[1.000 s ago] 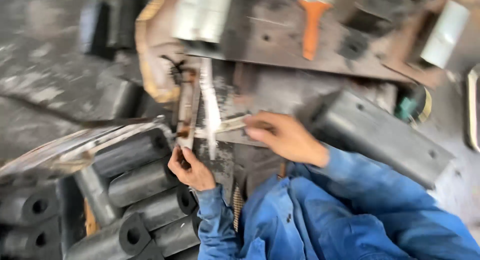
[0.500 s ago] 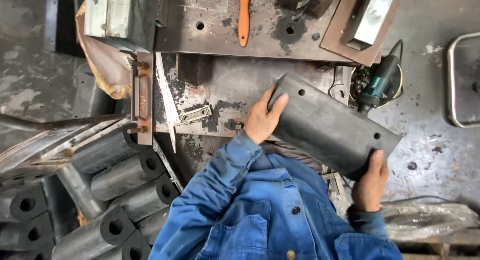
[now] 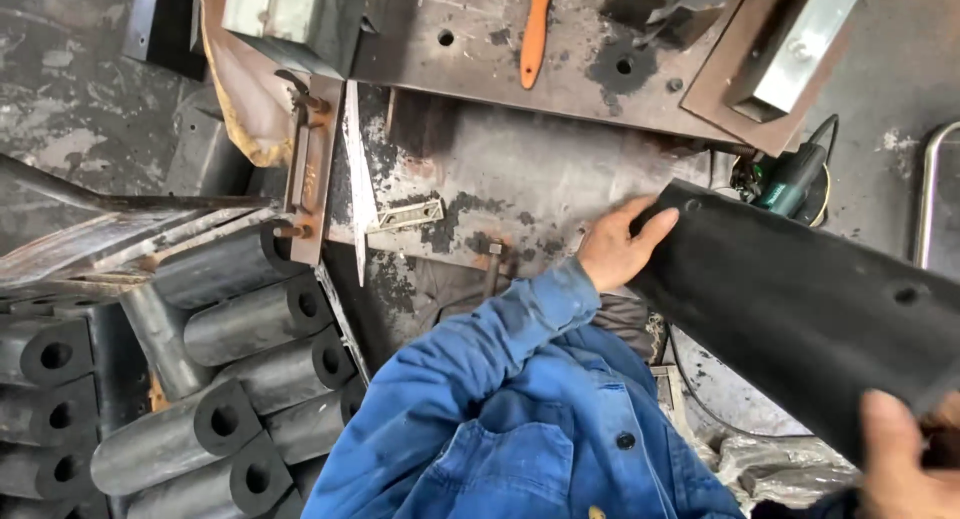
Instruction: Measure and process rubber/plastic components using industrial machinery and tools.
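Observation:
I hold a long black rubber block (image 3: pixel 800 309) with both hands, tilted above the right end of the steel worktable (image 3: pixel 520 169). My left hand (image 3: pixel 618 244) grips its upper left end, fingers over the top face. My right hand (image 3: pixel 900 459) grips its near end at the bottom right, partly cut off by the frame edge. The block has small round holes in its top face. My blue jacket sleeve and chest fill the lower middle of the view.
A long blade (image 3: pixel 357 179) and a small metal bracket (image 3: pixel 405 216) lie on the table's left part. An orange-handled brush (image 3: pixel 535 34) lies further back. A green angle grinder (image 3: pixel 790 179) sits behind the block. Several black rubber pieces with round holes (image 3: pixel 230 379) are stacked lower left.
My hands left the bracket and blade area and took hold of the black block. It has since risen off the table, closer to me and further right.

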